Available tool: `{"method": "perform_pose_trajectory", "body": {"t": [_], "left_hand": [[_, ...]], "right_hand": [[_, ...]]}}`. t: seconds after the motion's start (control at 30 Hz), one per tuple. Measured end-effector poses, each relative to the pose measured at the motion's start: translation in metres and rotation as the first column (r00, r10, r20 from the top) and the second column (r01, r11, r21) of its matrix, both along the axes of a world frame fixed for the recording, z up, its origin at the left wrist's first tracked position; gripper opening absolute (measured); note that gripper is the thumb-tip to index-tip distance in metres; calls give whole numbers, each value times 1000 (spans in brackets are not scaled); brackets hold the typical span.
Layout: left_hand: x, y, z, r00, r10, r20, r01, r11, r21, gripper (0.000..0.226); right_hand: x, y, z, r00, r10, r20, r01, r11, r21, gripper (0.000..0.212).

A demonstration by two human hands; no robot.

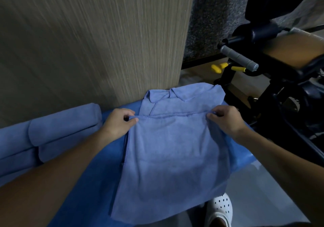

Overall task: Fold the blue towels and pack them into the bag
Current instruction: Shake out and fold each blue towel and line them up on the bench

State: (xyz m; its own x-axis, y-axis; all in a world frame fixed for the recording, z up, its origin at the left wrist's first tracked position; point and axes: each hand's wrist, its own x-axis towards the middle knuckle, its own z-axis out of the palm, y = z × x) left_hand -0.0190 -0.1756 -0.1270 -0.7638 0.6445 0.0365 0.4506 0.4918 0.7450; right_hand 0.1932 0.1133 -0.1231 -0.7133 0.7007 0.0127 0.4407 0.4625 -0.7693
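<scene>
1. Wood-grain panelling (87,42) is rising behind the work area, with a speckled grey wall (210,16) beside it on the right.
2. A bench (101,197) under a blue cover is carrying the task's things.
3. A blue towel (171,147) is lying flat on the bench between the two hands. Its near edge is hanging over the bench's front, and its far corners are curling up beyond the fingertips.
4. The left hand (119,121) is pinching the towel's folded edge at its left end, with the thumb and fingers (132,119) clamped together on the cloth.
5. The right hand (226,119) is pinching the same edge at its right end, fingers curled round the fabric.
6. The edge is stretching straight from one hand's fingers to the other's.
7. A stack of folded blue towels (61,132) is sitting on the bench just left of the left hand's fingers, apart from the towel being handled.
8. A black machine (280,86) with a grey handle (240,58) and yellow knobs (217,68) is standing right of and beyond the right hand's fingers.
9. A white perforated clog (220,209) is showing on the grey floor (263,191), below the towel's hanging edge and nearer than both hands.
</scene>
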Motion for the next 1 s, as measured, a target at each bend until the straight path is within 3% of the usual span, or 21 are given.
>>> {"method": "perform_pose_trajectory", "body": {"t": [0.07, 0.13, 0.47, 0.63, 1.0], "left_hand": [[-3, 1, -3, 999, -34, 4, 34, 999, -10, 28], [-2, 3, -2, 999, -52, 15, 53, 998, -21, 9], [13, 5, 23, 999, 33, 5, -33, 999, -16, 21], [33, -11, 69, 997, 73, 20, -74, 994, 78, 24], [84, -65, 195, 986, -81, -147, 110, 973, 202, 12]], "right_hand": [[0, 2, -2, 1000, 19, 14, -18, 1000, -18, 22], [0, 3, -2, 1000, 29, 10, -28, 998, -60, 27], [11, -6, 18, 973, -94, -212, 49, 976, -212, 18], [31, -18, 53, 940, -124, -317, 41, 966, -255, 20], [106, -60, 171, 866, -60, -496, -46, 979, -199, 13]]}}
